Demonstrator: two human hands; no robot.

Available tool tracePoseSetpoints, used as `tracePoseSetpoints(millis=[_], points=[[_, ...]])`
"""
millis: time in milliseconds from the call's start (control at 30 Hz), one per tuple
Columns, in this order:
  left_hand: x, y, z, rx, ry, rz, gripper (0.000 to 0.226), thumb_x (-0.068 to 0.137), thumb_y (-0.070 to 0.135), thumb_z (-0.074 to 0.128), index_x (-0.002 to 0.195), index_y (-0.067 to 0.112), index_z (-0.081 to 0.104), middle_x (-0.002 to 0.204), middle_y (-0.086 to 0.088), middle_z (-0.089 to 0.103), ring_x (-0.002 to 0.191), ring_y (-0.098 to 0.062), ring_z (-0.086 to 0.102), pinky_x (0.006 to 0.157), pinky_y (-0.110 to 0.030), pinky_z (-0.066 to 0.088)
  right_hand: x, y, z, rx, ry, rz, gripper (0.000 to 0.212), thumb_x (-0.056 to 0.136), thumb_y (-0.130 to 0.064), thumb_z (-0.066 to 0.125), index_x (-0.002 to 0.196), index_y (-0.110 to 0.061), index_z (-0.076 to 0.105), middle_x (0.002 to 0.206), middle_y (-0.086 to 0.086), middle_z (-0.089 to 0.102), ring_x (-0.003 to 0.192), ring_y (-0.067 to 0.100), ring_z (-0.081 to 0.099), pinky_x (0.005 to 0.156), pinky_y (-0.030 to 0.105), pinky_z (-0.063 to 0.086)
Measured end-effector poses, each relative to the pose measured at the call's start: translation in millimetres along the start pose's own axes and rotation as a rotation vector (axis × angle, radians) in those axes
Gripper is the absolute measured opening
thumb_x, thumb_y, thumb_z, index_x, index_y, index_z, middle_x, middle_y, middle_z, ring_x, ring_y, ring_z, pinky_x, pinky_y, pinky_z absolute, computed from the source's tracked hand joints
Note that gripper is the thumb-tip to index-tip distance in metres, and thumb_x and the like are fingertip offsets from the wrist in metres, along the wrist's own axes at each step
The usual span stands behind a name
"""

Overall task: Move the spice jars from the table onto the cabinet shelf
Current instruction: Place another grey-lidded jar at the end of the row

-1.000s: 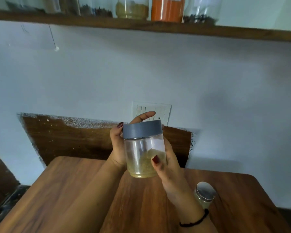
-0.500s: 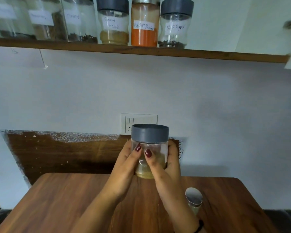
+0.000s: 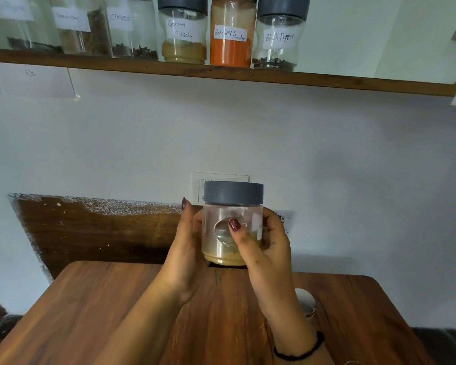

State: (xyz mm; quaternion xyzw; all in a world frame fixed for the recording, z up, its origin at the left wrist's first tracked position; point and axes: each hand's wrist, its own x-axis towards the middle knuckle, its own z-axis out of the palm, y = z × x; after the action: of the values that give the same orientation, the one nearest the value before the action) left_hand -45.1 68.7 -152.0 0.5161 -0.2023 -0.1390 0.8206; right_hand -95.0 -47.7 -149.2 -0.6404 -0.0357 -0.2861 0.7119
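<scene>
Grey-lidded spice jar held upright above wooden table, left hand and right hand both curled round it, labelled jars on shelf above

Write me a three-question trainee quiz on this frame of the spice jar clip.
1. True or false: the grey-lidded jar being held has its lid off.
2. How many hands have a grip on it? A) none B) one C) two
3. Fill in: the rightmost jar on the shelf is labelled ____.

Key: 1 false, the grey lid is on. 2 C, the left hand and right hand both hold it. 3 Black Pepper.
</scene>
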Motion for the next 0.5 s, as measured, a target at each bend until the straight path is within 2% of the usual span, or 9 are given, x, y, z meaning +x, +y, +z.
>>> tracePoseSetpoints(millis=[67,167,233,333,433,500], points=[[1.5,-1.8,-2.1,-0.069,-0.006,-0.065,0.081,0.091,0.068,0.023,0.131,0.010,0.062,0.124,-0.018,0.069,0.117,-0.030,0.066,0.088,-0.033,0.058,0.5,-1.1,-0.7,0.024,-0.025,0.008,0.057,0.066,-0.052,0.076,0.114,-0.025,0.062,0.107,-0.008,0.072,0.102,0.012,0.070,0.081,0.028,0.058],[-0.8,-7.7,-0.7,-0.135,-0.017,-0.115,0.074,0.093,0.065,0.025,0.125,0.015,0.069,0.126,-0.018,0.068,0.117,-0.029,0.066,0.093,-0.037,0.058,-0.4,-1.7,-0.5,0.076,-0.057,-0.001,0.054,0.072,-0.045,0.071,0.118,-0.020,0.059,0.105,-0.011,0.072,0.101,0.009,0.070,0.076,0.020,0.057],[-4.0,-11.5,3.3,-0.193,-0.029,-0.141,0.075,0.094,0.066,0.025,0.135,0.013,0.060,0.132,-0.019,0.064,0.123,-0.030,0.062,0.098,-0.040,0.055,-1.9,-1.5,0.9,0.075,-0.060,-0.029,0.049,0.076,-0.047,0.069,0.117,-0.022,0.059,0.104,-0.013,0.072,0.101,0.010,0.070,0.076,0.020,0.056],[-6.2,-14.5,6.9,-0.233,-0.050,-0.150,0.081,0.094,0.069,0.025,0.143,0.010,0.050,0.139,-0.020,0.059,0.129,-0.032,0.057,0.104,-0.043,0.050,-3.6,2.0,1.3,0.046,-0.002,-0.067,0.049,0.078,-0.063,0.065,0.113,-0.029,0.063,0.106,-0.010,0.071,0.103,0.013,0.069,0.080,0.025,0.058],[-7.2,-12.8,9.2,-0.242,-0.037,-0.145,0.084,0.092,0.072,0.030,0.146,0.010,0.047,0.143,-0.021,0.054,0.136,-0.035,0.050,0.114,-0.053,0.037,-1.1,5.5,-4.2,-0.078,0.081,-0.133,0.038,0.081,-0.068,0.059,0.109,-0.043,0.064,0.115,-0.002,0.065,0.109,0.017,0.065,0.087,0.033,0.058],[-7.6,-13.2,10.5,-0.215,-0.014,-0.135,0.083,0.091,0.072,0.032,0.146,0.011,0.047,0.145,-0.022,0.052,0.137,-0.037,0.047,0.118,-0.058,0.029,2.2,5.4,-9.8,-0.162,0.139,-0.193,0.038,0.083,-0.068,0.056,0.110,-0.043,0.063,0.118,0.000,0.060,0.109,0.013,0.063,0.084,0.025,0.056]])
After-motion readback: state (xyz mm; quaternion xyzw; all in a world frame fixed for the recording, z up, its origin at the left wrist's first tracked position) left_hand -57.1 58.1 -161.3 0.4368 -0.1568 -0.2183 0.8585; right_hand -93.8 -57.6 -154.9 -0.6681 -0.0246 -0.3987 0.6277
